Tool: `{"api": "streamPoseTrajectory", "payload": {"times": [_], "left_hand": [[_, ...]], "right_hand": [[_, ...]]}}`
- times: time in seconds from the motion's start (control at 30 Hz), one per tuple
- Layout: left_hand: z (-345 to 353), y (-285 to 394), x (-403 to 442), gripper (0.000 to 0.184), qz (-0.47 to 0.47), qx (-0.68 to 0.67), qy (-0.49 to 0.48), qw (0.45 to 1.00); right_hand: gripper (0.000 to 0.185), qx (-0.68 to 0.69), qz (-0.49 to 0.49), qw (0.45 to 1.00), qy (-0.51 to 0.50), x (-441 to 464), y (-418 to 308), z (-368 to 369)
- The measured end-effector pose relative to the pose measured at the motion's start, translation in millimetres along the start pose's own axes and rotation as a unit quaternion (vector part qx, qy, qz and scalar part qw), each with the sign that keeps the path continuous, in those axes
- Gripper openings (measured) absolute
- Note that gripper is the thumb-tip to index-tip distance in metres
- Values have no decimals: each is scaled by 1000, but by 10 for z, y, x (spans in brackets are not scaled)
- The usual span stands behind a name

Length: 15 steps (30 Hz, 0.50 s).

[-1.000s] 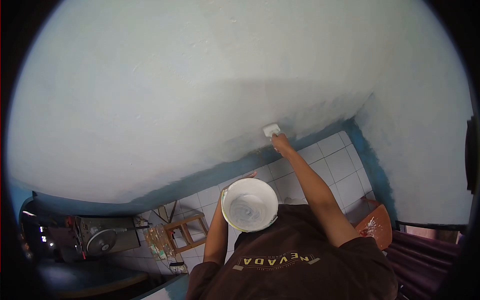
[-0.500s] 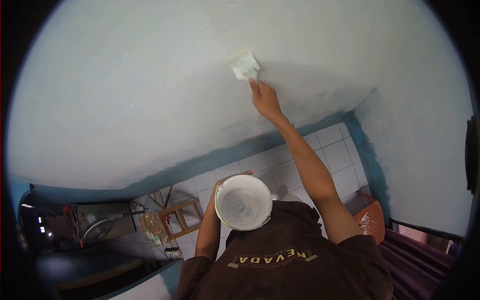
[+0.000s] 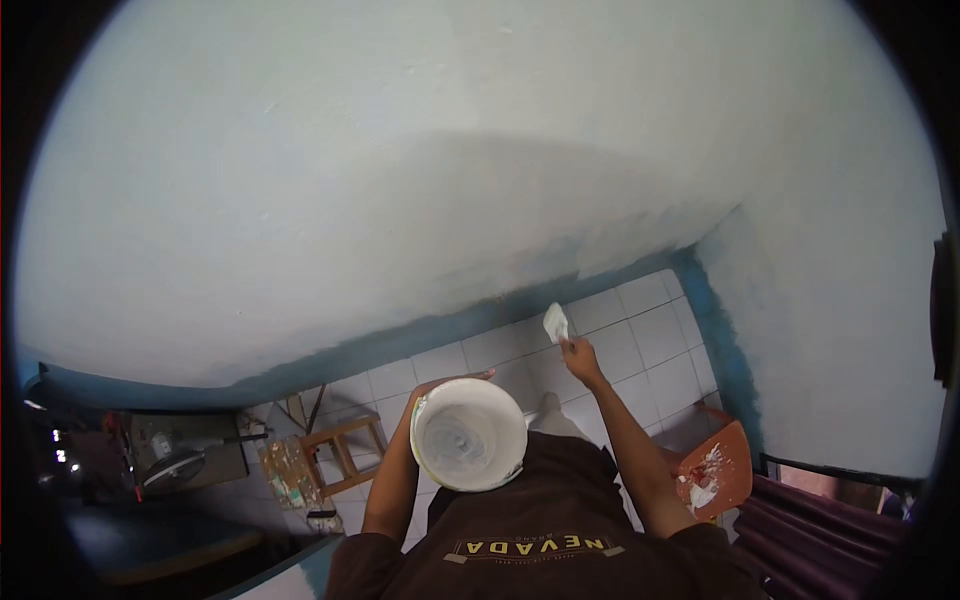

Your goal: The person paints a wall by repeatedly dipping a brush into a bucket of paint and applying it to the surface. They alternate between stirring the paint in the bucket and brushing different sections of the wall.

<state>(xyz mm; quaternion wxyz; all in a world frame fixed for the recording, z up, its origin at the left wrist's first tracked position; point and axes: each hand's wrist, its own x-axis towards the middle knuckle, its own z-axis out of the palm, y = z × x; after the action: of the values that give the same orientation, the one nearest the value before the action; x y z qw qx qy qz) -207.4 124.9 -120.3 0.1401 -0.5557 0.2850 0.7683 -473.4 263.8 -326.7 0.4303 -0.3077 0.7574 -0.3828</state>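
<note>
I have the paintbrush (image 3: 555,322) right of centre, its pale head pointing far, seen against the tiled floor (image 3: 650,335) and apart from the white part of the wall (image 3: 400,190). My right hand (image 3: 580,360) has its fingers closed around the handle. Nearer and to the left, my left hand (image 3: 436,384) holds the white bucket (image 3: 508,432), its fingers fairly straight along the far side; I cannot tell how tightly they press. Whitish paint (image 3: 455,442) sits in the bottom. Along the foot of the wall runs a blue band (image 3: 400,343). Left of the bucket I see a wooden frame (image 3: 347,452), and farther left a fan (image 3: 172,468). To the right are an orange chair (image 3: 733,470) with white splotches and, nearer, a purple curtain (image 3: 815,535).
</note>
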Motion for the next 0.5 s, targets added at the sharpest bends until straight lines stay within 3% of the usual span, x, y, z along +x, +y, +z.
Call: {"api": "streamPoseTrajectory", "payload": {"times": [0.03, 0.1, 0.13, 0.17, 0.2, 0.23, 0.27, 0.4, 0.5], "left_hand": [[172, 68, -220, 52, 7, 5, -8, 1000], [608, 235, -901, 49, 157, 81, 32, 984], [530, 197, -802, 46, 200, 92, 64, 973], [394, 198, -701, 46, 207, 104, 51, 971], [343, 226, -716, 30, 154, 91, 26, 984], [255, 223, -721, 27, 101, 76, 2, 992], [-57, 0, -596, 29, 268, 55, -103, 956], [-303, -54, -593, 21, 297, -1, -83, 951], [-164, 14, -777, 23, 264, -58, -128, 954]], "right_hand": [[39, -58, -48, 997, 20, -84, 172, -67], [38, -61, -87, 991, 80, -394, 232, -181], [40, -62, -127, 981, 133, -424, 113, -263], [40, -64, -127, 978, 153, -424, 0, -334], [42, -63, -143, 974, 161, -496, -140, -422], [46, -66, -162, 970, 166, -576, -390, -547], [45, -90, -95, 984, 117, -713, -930, -745], [37, -191, -276, 920, 201, -627, -2083, -1305], [36, -230, -327, 877, 266, -645, -3140, -2067]]}}
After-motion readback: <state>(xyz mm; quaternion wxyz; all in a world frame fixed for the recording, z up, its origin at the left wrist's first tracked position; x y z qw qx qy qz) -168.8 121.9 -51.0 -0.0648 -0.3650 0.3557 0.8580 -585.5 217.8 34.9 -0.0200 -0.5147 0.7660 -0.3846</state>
